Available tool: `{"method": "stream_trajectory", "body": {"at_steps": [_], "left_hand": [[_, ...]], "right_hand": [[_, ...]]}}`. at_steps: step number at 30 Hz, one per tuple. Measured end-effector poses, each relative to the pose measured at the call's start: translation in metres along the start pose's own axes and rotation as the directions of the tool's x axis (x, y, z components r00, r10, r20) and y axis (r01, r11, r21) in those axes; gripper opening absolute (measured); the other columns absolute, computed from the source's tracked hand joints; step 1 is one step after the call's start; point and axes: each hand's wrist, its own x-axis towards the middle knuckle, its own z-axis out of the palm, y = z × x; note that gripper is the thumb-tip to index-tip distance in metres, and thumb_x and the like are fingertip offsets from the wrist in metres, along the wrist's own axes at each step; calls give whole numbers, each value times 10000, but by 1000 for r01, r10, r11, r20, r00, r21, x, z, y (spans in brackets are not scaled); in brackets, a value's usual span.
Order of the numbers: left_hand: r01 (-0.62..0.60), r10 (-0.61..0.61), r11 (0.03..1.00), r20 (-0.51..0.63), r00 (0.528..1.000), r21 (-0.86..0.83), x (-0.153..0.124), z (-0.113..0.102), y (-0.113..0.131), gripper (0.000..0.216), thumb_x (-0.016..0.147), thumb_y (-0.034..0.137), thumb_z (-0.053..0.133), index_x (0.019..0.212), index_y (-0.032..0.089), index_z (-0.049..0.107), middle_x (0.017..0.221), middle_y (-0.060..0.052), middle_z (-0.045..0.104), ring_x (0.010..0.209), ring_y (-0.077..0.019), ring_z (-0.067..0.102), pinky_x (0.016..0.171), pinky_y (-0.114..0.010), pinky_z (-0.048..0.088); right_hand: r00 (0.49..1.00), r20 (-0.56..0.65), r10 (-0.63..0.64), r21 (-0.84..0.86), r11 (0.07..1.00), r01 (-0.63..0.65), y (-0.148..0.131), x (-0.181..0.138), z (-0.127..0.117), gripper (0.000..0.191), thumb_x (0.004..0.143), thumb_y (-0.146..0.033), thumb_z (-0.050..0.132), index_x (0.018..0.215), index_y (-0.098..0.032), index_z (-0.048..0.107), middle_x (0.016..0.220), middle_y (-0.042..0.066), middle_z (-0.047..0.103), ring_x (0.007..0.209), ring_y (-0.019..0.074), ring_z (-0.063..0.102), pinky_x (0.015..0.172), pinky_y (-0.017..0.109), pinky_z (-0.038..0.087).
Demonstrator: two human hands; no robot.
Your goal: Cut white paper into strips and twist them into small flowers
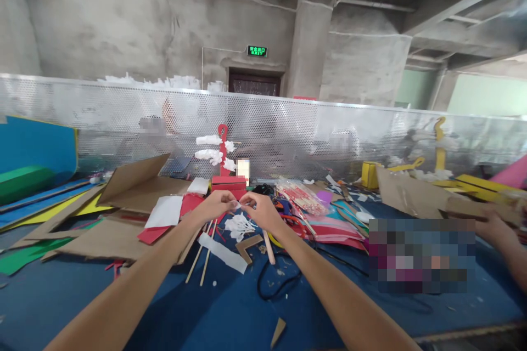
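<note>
My left hand (216, 204) and my right hand (263, 211) meet over the middle of the table, fingertips pinched together. Between them is a small white scrap (237, 205), perhaps paper; the fingers partly hide it. Just below lies a bunch of white tufts (239, 226) on thin stems. Beside it are a white paper strip (224, 253) and thin wooden sticks (208, 252). Behind my hands stands a red hook-topped upright (223, 148) on a red box base (228, 182), with white tufted pieces (208, 154) attached to it.
Cardboard sheets (111, 238) and blue board (37, 145) lie left. A plastic bag (302, 197) of red-and-white pieces sits right of centre, near a black cord (269, 296). A perforated metal screen (288, 131) closes off the back. Another person's hand (496, 225) touches cardboard at right.
</note>
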Motion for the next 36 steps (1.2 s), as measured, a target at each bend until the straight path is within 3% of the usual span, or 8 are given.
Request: {"method": "stream_trajectory", "body": {"at_steps": [7,18,26,36], "left_hand": [[-84,85,996,30,996,-8,-5,5,-26,309,792,430,560,798,125,607,743,-67,672,635,-145,589,605,-250,441],[-118,118,986,9,993,115,-14,1,-16,226,807,325,506,819,135,625,746,-51,669,618,-139,568,569,-235,413],[-118,119,986,-8,993,116,-14,1,-17,247,816,362,505,793,144,621,705,-36,646,593,-139,568,553,-234,416],[-118,118,989,-5,993,88,-13,1,-19,232,821,346,520,815,142,628,738,-59,675,621,-143,588,585,-244,431]], "right_hand": [[998,63,-12,-69,997,17,-4,-3,-2,137,818,-184,564,922,-204,650,732,3,682,656,138,603,659,225,414],[977,213,9,-90,996,11,-9,-3,-3,240,937,-222,405,1015,-202,631,614,-20,672,601,114,610,678,207,394],[988,152,-16,-124,992,35,-14,-4,-5,160,829,-340,602,888,-197,641,734,11,687,655,141,608,618,217,377],[994,109,-20,-221,974,44,-8,-1,-2,174,850,-320,579,787,-191,676,694,9,666,621,128,562,591,216,328]]}}
